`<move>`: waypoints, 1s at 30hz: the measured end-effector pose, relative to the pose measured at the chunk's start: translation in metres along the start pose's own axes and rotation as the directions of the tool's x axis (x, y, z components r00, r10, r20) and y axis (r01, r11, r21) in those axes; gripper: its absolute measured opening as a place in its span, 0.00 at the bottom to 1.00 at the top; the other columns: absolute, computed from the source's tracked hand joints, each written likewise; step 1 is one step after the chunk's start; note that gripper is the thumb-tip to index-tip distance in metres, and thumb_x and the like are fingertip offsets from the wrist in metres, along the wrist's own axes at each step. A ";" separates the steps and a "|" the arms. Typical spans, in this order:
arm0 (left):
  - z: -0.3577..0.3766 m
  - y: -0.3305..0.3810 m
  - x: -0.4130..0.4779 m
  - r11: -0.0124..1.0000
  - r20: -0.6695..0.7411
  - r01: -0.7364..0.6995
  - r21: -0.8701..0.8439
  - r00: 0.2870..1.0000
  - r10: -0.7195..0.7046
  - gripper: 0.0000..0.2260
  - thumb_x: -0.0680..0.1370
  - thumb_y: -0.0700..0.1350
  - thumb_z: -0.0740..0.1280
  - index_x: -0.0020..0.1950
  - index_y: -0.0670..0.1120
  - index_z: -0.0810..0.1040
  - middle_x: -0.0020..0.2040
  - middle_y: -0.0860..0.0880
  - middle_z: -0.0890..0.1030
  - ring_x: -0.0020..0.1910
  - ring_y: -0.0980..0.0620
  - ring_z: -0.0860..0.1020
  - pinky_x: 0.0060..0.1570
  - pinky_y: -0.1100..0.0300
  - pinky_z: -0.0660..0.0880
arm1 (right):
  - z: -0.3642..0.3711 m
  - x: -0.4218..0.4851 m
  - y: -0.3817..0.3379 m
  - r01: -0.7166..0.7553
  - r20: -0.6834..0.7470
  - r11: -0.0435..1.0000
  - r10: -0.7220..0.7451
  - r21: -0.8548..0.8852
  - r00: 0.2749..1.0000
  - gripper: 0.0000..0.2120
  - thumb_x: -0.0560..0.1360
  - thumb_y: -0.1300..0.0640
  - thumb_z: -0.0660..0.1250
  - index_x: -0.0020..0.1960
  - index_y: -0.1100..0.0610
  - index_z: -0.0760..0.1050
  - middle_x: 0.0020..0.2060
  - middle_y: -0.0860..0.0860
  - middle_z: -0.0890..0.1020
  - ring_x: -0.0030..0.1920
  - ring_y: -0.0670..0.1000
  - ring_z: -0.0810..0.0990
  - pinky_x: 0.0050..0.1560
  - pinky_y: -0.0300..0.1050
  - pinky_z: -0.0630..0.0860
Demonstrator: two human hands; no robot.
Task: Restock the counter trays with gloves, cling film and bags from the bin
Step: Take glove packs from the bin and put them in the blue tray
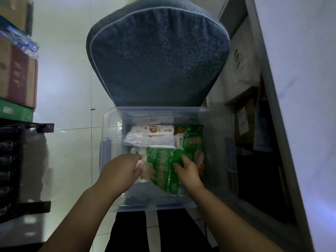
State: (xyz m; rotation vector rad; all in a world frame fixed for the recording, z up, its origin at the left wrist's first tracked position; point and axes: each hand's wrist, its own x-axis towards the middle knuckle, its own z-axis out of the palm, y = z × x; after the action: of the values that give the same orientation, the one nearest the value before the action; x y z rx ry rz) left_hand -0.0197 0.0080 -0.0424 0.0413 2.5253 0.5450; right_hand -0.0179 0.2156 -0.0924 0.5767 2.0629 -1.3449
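Both hands were down inside the clear bin (109, 142), which stood on the tiled floor (72, 88) against a blue cushion (158, 57). The left hand (120, 170) had its fingers curled round a pale packet (143, 172) at the near left; the right hand (189, 172) gripped the edge of a green packet (161, 170) beside it. A second green bag (193, 142) and white boxes (152, 130) lay farther back
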 end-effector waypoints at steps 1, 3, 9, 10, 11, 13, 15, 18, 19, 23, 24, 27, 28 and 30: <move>0.000 0.000 0.000 1.000 -0.015 -0.008 -0.010 1.000 0.007 0.15 0.75 0.51 0.65 0.62 0.53 0.74 0.55 0.51 0.80 0.53 0.50 0.78 0.41 0.58 0.73 | -0.005 -0.008 -0.008 0.069 0.030 0.996 -0.068 -0.054 0.997 0.11 0.75 0.66 0.61 0.42 0.50 0.72 0.40 0.49 0.79 0.45 0.51 0.78 0.46 0.41 0.74; 0.001 0.003 0.002 0.998 -0.044 -0.022 -0.059 0.999 0.020 0.22 0.73 0.52 0.69 0.66 0.53 0.70 0.60 0.51 0.78 0.57 0.50 0.76 0.43 0.58 0.72 | -0.017 -0.024 -0.023 0.281 0.067 0.895 -0.275 -0.346 0.959 0.06 0.75 0.64 0.61 0.45 0.55 0.71 0.40 0.54 0.80 0.42 0.55 0.78 0.42 0.45 0.74; 0.011 0.036 0.014 0.962 0.004 -0.143 -0.233 0.989 0.148 0.42 0.67 0.52 0.75 0.75 0.55 0.56 0.76 0.52 0.62 0.72 0.52 0.63 0.69 0.55 0.64 | -0.055 -0.067 -0.065 0.515 0.231 0.308 -0.634 -0.800 0.738 0.14 0.56 0.63 0.76 0.36 0.53 0.73 0.27 0.50 0.78 0.27 0.54 0.77 0.30 0.37 0.61; 0.012 0.041 0.014 0.946 0.009 -0.175 -0.272 0.983 0.185 0.40 0.67 0.50 0.75 0.74 0.56 0.58 0.75 0.52 0.62 0.72 0.53 0.63 0.69 0.57 0.63 | -0.061 -0.071 -0.068 0.522 0.220 0.317 -0.649 -0.792 0.728 0.14 0.57 0.62 0.76 0.37 0.53 0.73 0.28 0.50 0.78 0.28 0.54 0.77 0.30 0.37 0.62; 0.013 0.045 0.014 0.929 0.000 -0.193 -0.316 0.979 0.204 0.37 0.67 0.49 0.75 0.73 0.57 0.62 0.75 0.53 0.63 0.72 0.53 0.63 0.69 0.58 0.62 | -0.066 -0.074 -0.071 0.525 0.197 0.344 -0.660 -0.779 0.725 0.12 0.59 0.61 0.75 0.38 0.54 0.74 0.29 0.50 0.79 0.29 0.55 0.77 0.29 0.38 0.65; 0.013 0.051 0.013 0.890 -0.059 -0.187 -0.417 0.982 0.179 0.29 0.68 0.47 0.75 0.67 0.56 0.71 0.73 0.51 0.67 0.71 0.53 0.66 0.68 0.56 0.66 | -0.071 -0.076 -0.072 0.510 0.102 0.436 -0.677 -0.742 0.728 0.08 0.63 0.61 0.71 0.41 0.55 0.76 0.32 0.50 0.81 0.32 0.55 0.78 0.29 0.40 0.70; 0.012 0.053 0.015 0.887 -0.105 -0.186 -0.422 0.982 0.156 0.17 0.70 0.46 0.74 0.58 0.53 0.78 0.70 0.49 0.72 0.69 0.51 0.69 0.62 0.54 0.71 | -0.072 -0.073 -0.070 0.481 -0.032 0.598 -0.648 -0.641 0.761 0.07 0.69 0.63 0.68 0.45 0.55 0.77 0.38 0.52 0.83 0.37 0.56 0.80 0.33 0.45 0.75; 0.014 0.048 0.012 0.941 -0.090 -0.169 -0.294 0.985 0.148 0.10 0.75 0.48 0.67 0.55 0.49 0.74 0.56 0.47 0.81 0.53 0.46 0.79 0.44 0.58 0.72 | -0.068 -0.056 -0.059 0.404 -0.204 0.785 -0.542 -0.470 0.815 0.09 0.73 0.64 0.66 0.48 0.51 0.76 0.44 0.50 0.84 0.43 0.51 0.80 0.40 0.46 0.76; 0.015 0.044 0.011 0.957 -0.105 -0.146 -0.249 0.987 0.123 0.09 0.76 0.49 0.65 0.54 0.49 0.72 0.48 0.47 0.82 0.45 0.46 0.80 0.35 0.58 0.70 | -0.066 -0.048 -0.055 0.359 -0.266 0.833 -0.492 -0.421 0.829 0.10 0.74 0.64 0.65 0.50 0.50 0.75 0.46 0.49 0.83 0.45 0.49 0.80 0.43 0.45 0.76; 0.015 0.019 0.005 0.972 -0.204 0.091 -0.218 0.969 -0.137 0.08 0.78 0.47 0.62 0.46 0.52 0.62 0.37 0.51 0.74 0.32 0.48 0.72 0.26 0.59 0.60 | -0.056 -0.006 -0.028 0.078 -0.367 0.940 -0.205 -0.333 0.907 0.12 0.76 0.62 0.63 0.58 0.53 0.74 0.53 0.53 0.82 0.52 0.54 0.80 0.50 0.47 0.75; 0.014 0.012 0.004 0.960 -0.224 0.151 -0.236 0.953 -0.205 0.09 0.78 0.46 0.62 0.45 0.52 0.61 0.36 0.50 0.73 0.31 0.48 0.71 0.25 0.59 0.60 | -0.052 0.006 -0.021 0.030 -0.353 0.926 -0.173 -0.376 0.919 0.12 0.76 0.62 0.62 0.58 0.55 0.75 0.54 0.55 0.82 0.52 0.56 0.80 0.49 0.47 0.75; 0.017 -0.006 0.011 0.916 -0.269 0.263 -0.304 0.898 -0.348 0.06 0.78 0.45 0.63 0.47 0.49 0.65 0.37 0.48 0.74 0.29 0.50 0.68 0.25 0.61 0.58 | -0.030 0.043 0.006 -0.045 -0.288 0.876 -0.109 -0.480 0.951 0.10 0.76 0.61 0.62 0.57 0.59 0.75 0.52 0.59 0.82 0.51 0.60 0.80 0.45 0.45 0.73; 0.019 -0.010 0.014 0.907 -0.277 0.277 -0.317 0.888 -0.368 0.04 0.79 0.45 0.63 0.50 0.48 0.68 0.38 0.49 0.74 0.29 0.53 0.67 0.24 0.63 0.57 | -0.022 0.055 0.015 -0.074 -0.263 0.866 -0.068 -0.494 0.962 0.10 0.76 0.60 0.62 0.56 0.60 0.75 0.52 0.61 0.82 0.51 0.61 0.80 0.47 0.46 0.74; 0.025 -0.016 0.021 0.900 -0.283 0.286 -0.329 0.879 -0.383 0.08 0.79 0.44 0.62 0.57 0.46 0.70 0.40 0.50 0.73 0.30 0.54 0.67 0.25 0.66 0.57 | -0.007 0.077 0.031 -0.168 -0.254 0.865 0.049 -0.472 0.966 0.11 0.76 0.58 0.62 0.57 0.60 0.71 0.55 0.62 0.79 0.54 0.62 0.78 0.53 0.50 0.74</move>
State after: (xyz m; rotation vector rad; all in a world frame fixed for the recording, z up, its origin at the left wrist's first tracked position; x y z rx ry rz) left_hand -0.0229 0.0050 -0.0782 -0.6435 2.6684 0.8118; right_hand -0.0560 0.2366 -0.1637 0.6315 2.4028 -0.6608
